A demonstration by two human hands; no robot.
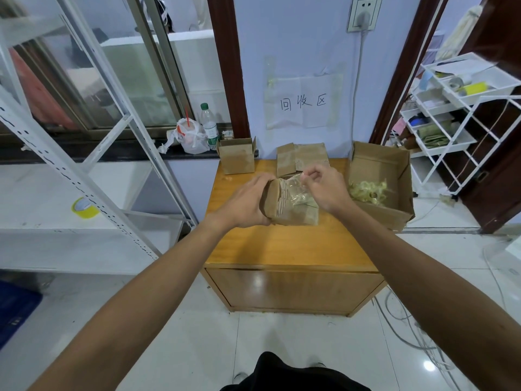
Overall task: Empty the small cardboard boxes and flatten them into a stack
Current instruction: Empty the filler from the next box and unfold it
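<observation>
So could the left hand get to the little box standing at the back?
Probably yes. The standing box sits just beyond the left hand with bare tabletop between, but that hand grips the taped box, so it must let go first.

This looks like a storeroom or packing back room with a recycling corner. A handwritten paper sign (303, 104) reading 回收区 is taped to the wall above a small wooden table (282, 249). Brown cardboard boxes (238, 159) stand along the table's far edge. Perforated white steel shelving (84, 170) at the left holds a roll of yellow tape (84, 208). A white trolley (462, 108) of supplies stands at the right, and loose cables (408, 320) trail over the tiled floor (253, 348).
</observation>
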